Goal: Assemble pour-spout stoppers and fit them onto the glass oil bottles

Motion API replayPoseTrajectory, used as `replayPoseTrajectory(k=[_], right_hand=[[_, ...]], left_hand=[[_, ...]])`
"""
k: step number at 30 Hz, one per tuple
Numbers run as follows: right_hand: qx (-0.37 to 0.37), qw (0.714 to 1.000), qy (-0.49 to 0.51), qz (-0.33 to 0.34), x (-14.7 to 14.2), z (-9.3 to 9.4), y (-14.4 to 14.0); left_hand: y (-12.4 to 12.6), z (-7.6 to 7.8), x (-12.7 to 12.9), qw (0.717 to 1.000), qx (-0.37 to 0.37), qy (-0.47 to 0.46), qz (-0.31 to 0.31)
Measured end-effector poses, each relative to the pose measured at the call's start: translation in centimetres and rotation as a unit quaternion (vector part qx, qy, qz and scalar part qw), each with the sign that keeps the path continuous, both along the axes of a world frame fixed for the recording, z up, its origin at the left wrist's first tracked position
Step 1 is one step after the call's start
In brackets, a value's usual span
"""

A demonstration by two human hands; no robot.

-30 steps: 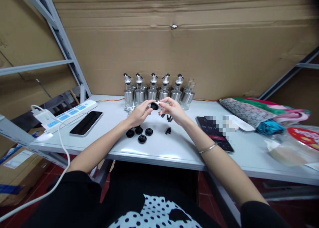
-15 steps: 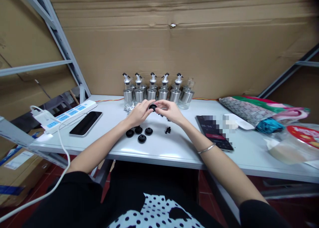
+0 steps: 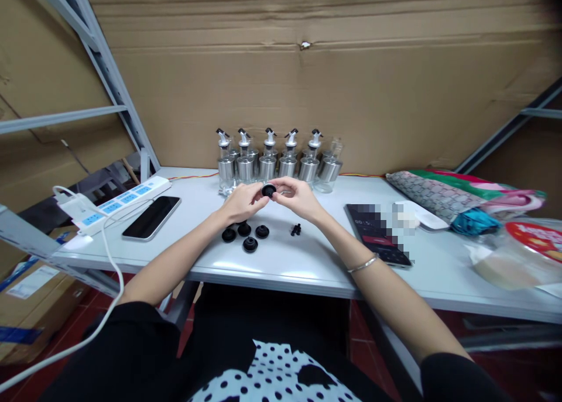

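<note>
Between the fingertips of my left hand [image 3: 244,203] and my right hand [image 3: 297,198] is a round black stopper-like part [image 3: 268,190]. Both hands are closed on it, just above the table. Several similar round black parts [image 3: 250,244] lie below my left hand, one of them partly hidden by it. A cluster of small black pieces [image 3: 295,230] rests on the table below my right hand. Behind the hands stands a row of glass-and-steel bottles [image 3: 267,167], several topped with silver pourer spouts [image 3: 270,137]. Silvery parts [image 3: 227,188] are half hidden behind my left hand.
At left on the white table [image 3: 197,185] are a power strip [image 3: 127,198] with a white cable and a phone [image 3: 151,217]. Another phone [image 3: 377,235], a white case [image 3: 420,213], a patterned pouch [image 3: 434,194] and a tape roll [image 3: 518,256] lie at right. Cardboard [image 3: 281,86] backs the table.
The black part has turned slightly between my fingers. My right hand has shifted a little, and the small black pieces beneath its fingers no longer show. The things on the table stay put.
</note>
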State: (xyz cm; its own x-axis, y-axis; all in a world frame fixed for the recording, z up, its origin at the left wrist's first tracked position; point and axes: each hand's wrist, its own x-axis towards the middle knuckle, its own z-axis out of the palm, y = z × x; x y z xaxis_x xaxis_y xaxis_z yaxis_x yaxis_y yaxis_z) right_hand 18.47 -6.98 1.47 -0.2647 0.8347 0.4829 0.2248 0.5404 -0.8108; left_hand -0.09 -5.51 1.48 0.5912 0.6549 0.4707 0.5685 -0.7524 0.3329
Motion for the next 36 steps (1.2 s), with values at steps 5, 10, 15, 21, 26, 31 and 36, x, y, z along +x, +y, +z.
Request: replayPoseTrajectory(k=[5,10,15,21,26,31,36], right_hand=[[0.013,0.999,-0.028,0.023,-0.08,-0.14,-0.12],[-0.024,0.998,-0.023,0.059,0.02,0.09,-0.38],[-0.045,0.996,-0.009,0.075,-0.04,0.06,-0.43],[-0.059,0.995,-0.012,0.079,-0.06,0.01,-0.48],[-0.060,0.996,-0.031,0.062,-0.02,0.10,-0.60],[-0.072,0.993,-0.037,0.088,0.19,0.15,-0.66],[-0.062,0.994,-0.038,0.087,0.13,0.35,-0.95]], left_hand=[[0.09,-0.07,-0.15,1.000,-0.022,-0.009,-0.009],[0.06,-0.11,-0.06,1.000,-0.015,-0.006,-0.011],[-0.18,0.05,0.03,1.000,-0.018,0.001,-0.010],[-0.29,0.18,-0.09,1.000,-0.007,0.013,-0.026],[-0.36,-0.02,0.20,1.000,-0.013,-0.004,-0.018],[-0.24,-0.17,0.23,0.999,-0.008,0.001,-0.032],[-0.26,-0.13,0.25,1.000,0.012,-0.002,-0.026]])
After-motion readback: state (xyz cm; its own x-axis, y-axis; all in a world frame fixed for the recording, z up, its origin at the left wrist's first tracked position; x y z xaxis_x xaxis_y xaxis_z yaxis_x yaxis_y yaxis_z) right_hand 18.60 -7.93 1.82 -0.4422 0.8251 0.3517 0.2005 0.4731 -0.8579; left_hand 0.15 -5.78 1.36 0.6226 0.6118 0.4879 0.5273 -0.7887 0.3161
